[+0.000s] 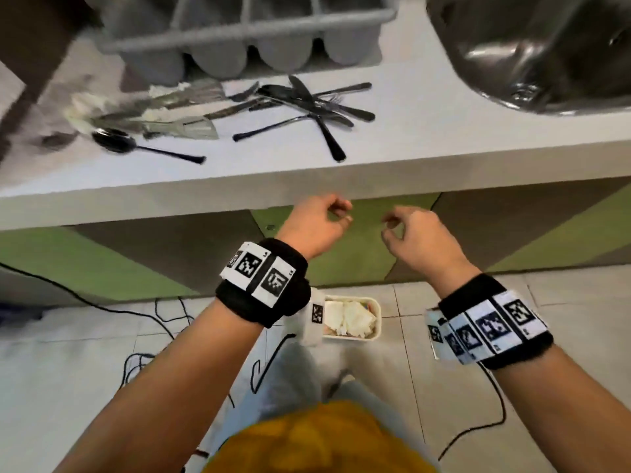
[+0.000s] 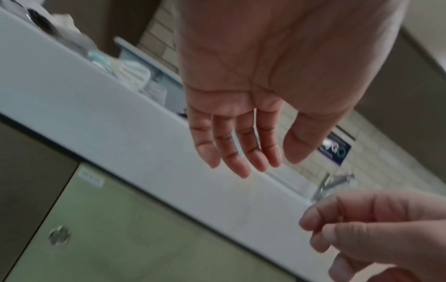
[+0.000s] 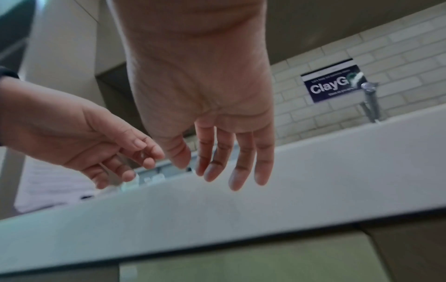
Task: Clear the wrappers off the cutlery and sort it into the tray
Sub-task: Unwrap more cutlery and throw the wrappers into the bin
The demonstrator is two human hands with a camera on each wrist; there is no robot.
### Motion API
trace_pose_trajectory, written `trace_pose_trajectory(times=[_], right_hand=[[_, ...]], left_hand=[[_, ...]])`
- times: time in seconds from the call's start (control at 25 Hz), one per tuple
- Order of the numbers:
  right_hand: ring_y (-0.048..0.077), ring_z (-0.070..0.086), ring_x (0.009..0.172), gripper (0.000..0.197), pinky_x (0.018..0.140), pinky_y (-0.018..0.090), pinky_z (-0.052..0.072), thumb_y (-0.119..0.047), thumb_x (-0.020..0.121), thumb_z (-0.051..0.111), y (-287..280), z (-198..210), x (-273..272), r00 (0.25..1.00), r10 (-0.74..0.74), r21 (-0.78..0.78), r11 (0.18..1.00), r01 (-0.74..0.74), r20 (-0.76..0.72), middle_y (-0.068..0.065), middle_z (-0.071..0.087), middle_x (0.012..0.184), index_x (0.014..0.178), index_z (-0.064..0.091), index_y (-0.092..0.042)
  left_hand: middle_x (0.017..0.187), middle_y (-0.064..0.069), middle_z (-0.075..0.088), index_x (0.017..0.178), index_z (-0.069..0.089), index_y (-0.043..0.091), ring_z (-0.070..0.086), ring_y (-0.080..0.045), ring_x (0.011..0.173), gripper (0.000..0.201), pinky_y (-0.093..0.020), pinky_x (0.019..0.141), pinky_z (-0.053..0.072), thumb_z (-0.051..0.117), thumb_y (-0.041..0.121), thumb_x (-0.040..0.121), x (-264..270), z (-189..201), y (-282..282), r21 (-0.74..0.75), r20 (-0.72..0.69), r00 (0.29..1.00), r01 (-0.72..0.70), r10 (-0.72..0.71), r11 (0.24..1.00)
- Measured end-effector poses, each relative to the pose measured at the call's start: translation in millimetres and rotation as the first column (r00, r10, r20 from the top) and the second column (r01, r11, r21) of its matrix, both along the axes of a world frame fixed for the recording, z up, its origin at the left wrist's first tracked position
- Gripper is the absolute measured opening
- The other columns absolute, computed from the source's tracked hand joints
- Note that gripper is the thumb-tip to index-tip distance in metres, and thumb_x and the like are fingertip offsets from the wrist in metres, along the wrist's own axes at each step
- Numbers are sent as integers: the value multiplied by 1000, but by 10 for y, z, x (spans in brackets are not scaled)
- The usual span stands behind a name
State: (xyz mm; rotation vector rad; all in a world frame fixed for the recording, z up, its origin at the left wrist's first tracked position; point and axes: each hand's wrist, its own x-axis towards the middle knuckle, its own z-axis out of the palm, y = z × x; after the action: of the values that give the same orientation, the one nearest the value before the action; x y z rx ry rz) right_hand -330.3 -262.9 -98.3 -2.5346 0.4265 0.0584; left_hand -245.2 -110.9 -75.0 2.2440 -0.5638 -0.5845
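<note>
- Hanging below the front edge of the white counter (image 1: 409, 158), both hands are in front of the green-and-grey cabinet doors (image 1: 341, 254) and touch no cutlery.
- Left hand (image 1: 316, 227): fingers loosely bent, thumb apart from them, nothing held. The left wrist view shows the palm open and empty.
- Right hand (image 1: 415, 233): fingers relaxed and slightly curled, nothing held. The right wrist view shows the fingers nearly straight and the palm bare.
- Each wrist carries a black band with printed square markers.
- Grey cutlery tray (image 1: 239, 35): stands at the back of the counter. Its dividers show, but its contents cannot be made out.
- Unwrapped cutlery pile (image 1: 307, 104): dark knives and forks lie crossed over one another on the counter in front of the tray, towards its right side.
- Wrapped cutlery (image 1: 153, 110): pieces in clear plastic with white paper lie left of that pile. The area is blurred, so a count is not possible.
- Dark spoon (image 1: 116, 141): lies alone, nearer the front edge, on the left.
- Steel sink (image 1: 529, 56): set into the counter at far right.
- Small white bin (image 1: 351, 319): stands on the tiled floor beneath the hands and holds crumpled white material.
- Black cables (image 1: 153, 315) trail across the floor.
- Wall sign (image 3: 333, 84) reading "ClayG", partly hidden, hangs on the brick wall beside a tap (image 3: 369, 99).
</note>
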Motion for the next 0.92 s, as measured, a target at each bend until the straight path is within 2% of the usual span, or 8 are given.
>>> trace_pose_trajectory(times=[0.08,0.2,0.32,0.48,0.6,0.64,0.72,0.92], right_hand=[[27,61,100,26,84,32,49,-20,87,55,120,309,187,997,34,44,998,-37,63,9,67,109,111,62,-13],[18,56,82,22,76,28,47,-20,87,57,381,705,635,986,79,105,990,-95,147,2,64,94,107,64,-14],[17,55,83,20,78,29,46,-21,85,57,711,932,1168,974,118,59,990,-132,194,-5,61,87,103,65,-17],[20,56,80,20,77,30,47,-19,85,56,1176,1003,1819,975,136,45,988,-146,173,0,67,93,102,65,-17],[26,62,80,19,78,37,55,-16,84,55,1572,1017,2330,974,160,63,983,-172,161,4,66,93,101,65,-15],[26,62,81,20,74,38,56,-16,85,54,1695,1034,2492,977,157,68,984,-168,142,3,64,91,102,65,-15],[23,59,81,21,66,32,52,-17,86,54,1880,1041,2776,982,159,31,986,-162,99,3,64,96,104,65,-16],[31,60,108,26,92,34,47,-15,89,49,2124,1008,3340,984,179,-123,977,-175,23,13,64,118,110,65,-17]], left_hand=[[95,5,56,111,62,11,50,-9,80,23,-17,75,39,56,12,89,99,256,169,-66,30,999,-43,45,997],[89,5,59,105,66,11,53,-10,80,20,-15,69,40,59,10,86,379,578,529,-148,130,972,-177,196,973],[91,3,62,106,65,12,55,-11,85,21,-12,70,37,57,13,87,740,786,942,-153,191,938,-262,289,953],[96,-1,62,106,65,11,56,-14,86,21,-11,71,39,55,10,88,1287,932,1453,-181,205,904,-342,375,922],[93,0,61,103,65,13,57,-18,81,19,-26,80,50,57,9,86,1784,960,1940,-201,187,869,-422,458,884],[93,-2,63,101,65,14,59,-20,80,19,-30,80,54,56,7,86,1960,965,2108,-213,171,856,-451,488,867],[95,-1,62,102,66,14,59,-19,86,21,-26,79,50,55,7,85,2295,927,2404,-174,189,831,-497,524,850],[130,-7,51,119,60,19,54,-21,108,34,-23,98,36,55,12,86,2937,757,2810,40,290,850,-471,441,881]])
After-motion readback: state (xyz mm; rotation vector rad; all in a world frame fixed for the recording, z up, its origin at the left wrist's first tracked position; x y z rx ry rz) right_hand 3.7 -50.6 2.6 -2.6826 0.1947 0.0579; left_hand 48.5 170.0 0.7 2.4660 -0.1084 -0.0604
